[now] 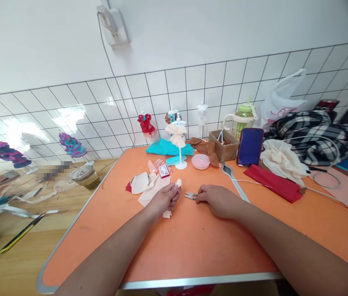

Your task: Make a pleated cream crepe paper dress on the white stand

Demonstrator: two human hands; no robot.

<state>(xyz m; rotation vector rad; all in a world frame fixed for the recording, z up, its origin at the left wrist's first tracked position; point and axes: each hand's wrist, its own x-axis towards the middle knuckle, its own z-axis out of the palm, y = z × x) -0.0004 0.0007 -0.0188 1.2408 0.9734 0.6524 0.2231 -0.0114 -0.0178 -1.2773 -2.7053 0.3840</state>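
My left hand (165, 199) is closed around a small bunched piece of cream fabric (179, 182). One end of it sticks up past the thumb, and a cream scrap (167, 214) shows below the fingers. To its right, my right hand (215, 199) has its fingers on the rear end of small thread snips (190, 196), whose blades point left with a gap between them. Left of my hands lie cream fabric pieces (145, 183). Beyond them, a little dress form (180, 158) on a white stand wears a cream ruffled dress (177, 135).
A pink bowl (200, 162), a small white-and-red box (163, 171), turquoise fabric (166, 147) and a cardboard box (223, 146) stand toward the back. At right are a phone (250, 146), folded red fabric (272, 183) and a white cable. A lidded jar (85, 176) stands beyond the table's left edge.
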